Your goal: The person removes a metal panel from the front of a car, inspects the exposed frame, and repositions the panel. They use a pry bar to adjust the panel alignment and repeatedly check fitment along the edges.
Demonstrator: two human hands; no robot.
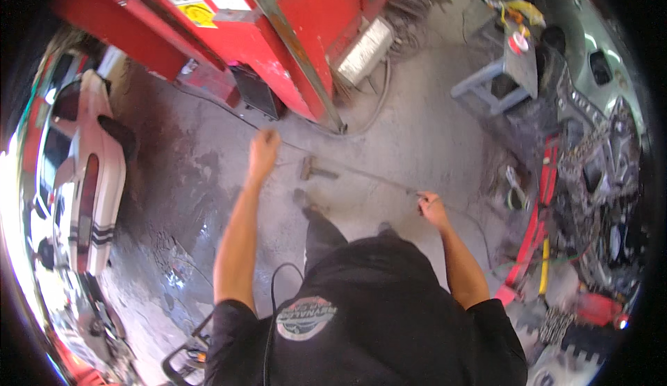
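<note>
A thin dark cable (361,173) runs between my hands over the concrete floor. My left hand (264,151), slightly blurred and reaching forward, is closed where the cable passes. Beyond it the cable leads off to the upper left, along the red cabinet's base. At the right, my right hand (433,210) pinches the same cable, and a thin length of it trails down behind that hand. A hammer (316,169) lies on the floor between my arms, just ahead of my feet.
A red metal cabinet (292,45) stands ahead, with a metal bar (299,59) against its corner. A grey step stool (500,70) bearing small items is at the upper right. Car parts and a red bar (531,233) line the right; a white car (87,177) stands left.
</note>
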